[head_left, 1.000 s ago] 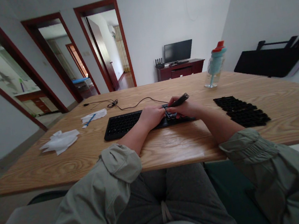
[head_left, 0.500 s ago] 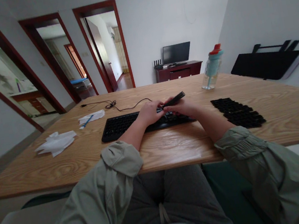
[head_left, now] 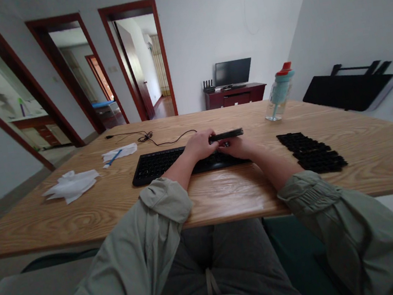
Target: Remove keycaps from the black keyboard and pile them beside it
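A black keyboard [head_left: 158, 165] lies on the wooden table, its right part mostly covered by my hands. My left hand [head_left: 199, 144] is closed above it, around one end of a slim black tool [head_left: 231, 134]. The tool sticks out almost level to the right; its kind is not clear. Just below the tool, my right hand [head_left: 235, 147] has its fingertips pinched together close to the left fingers, over the keys. Anything between those fingertips is too small to make out. Loose black keycaps [head_left: 307, 148] lie in rows right of my right forearm.
Left of the keyboard lie crumpled white tissues [head_left: 72, 184] and a blue brush [head_left: 113, 158] on another tissue [head_left: 128, 150]. The keyboard's cable [head_left: 166, 143] runs behind it. A water bottle [head_left: 279, 93] with a red cap stands at the back right of the table [head_left: 225, 192].
The black tool has swung from a slant, its far end raised, to nearly level. My right hand has shifted slightly left and lower beneath it.
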A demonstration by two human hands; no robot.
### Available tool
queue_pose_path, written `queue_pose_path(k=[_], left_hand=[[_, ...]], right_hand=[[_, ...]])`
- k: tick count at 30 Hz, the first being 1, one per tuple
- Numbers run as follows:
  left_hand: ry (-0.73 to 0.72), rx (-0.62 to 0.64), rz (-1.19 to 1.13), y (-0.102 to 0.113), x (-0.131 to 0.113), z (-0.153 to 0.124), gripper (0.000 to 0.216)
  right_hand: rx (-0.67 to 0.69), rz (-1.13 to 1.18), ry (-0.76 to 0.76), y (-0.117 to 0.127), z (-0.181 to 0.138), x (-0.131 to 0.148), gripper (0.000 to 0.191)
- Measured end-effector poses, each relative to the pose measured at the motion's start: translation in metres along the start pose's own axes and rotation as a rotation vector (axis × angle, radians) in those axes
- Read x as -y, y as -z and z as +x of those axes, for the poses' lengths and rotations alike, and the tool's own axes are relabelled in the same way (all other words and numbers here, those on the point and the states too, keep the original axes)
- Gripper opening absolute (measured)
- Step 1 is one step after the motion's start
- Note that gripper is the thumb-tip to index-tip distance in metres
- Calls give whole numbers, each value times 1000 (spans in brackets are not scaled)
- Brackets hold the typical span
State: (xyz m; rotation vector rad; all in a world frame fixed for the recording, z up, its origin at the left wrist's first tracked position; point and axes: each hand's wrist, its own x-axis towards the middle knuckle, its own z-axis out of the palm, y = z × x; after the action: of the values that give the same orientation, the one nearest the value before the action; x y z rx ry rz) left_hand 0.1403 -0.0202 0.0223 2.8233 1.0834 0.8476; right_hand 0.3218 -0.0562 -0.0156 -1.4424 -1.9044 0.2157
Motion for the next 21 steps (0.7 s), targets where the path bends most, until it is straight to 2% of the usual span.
queue_pose_path(k=[3,7,14,21], left_hand=[[58,19,68,-2,-2,2,29],[81,13,98,-7,1,1,36],[113,-53,10,-15,6,-4,40],[109,-103,-144,-15,8,-6,36]], right_hand=[[8,-12,60,-3,0,-1,15],[44,-61,54,-1,-1,9,17],[53,-296,89,1,0,20,24],[53,-285,91,0,0,21,24]])
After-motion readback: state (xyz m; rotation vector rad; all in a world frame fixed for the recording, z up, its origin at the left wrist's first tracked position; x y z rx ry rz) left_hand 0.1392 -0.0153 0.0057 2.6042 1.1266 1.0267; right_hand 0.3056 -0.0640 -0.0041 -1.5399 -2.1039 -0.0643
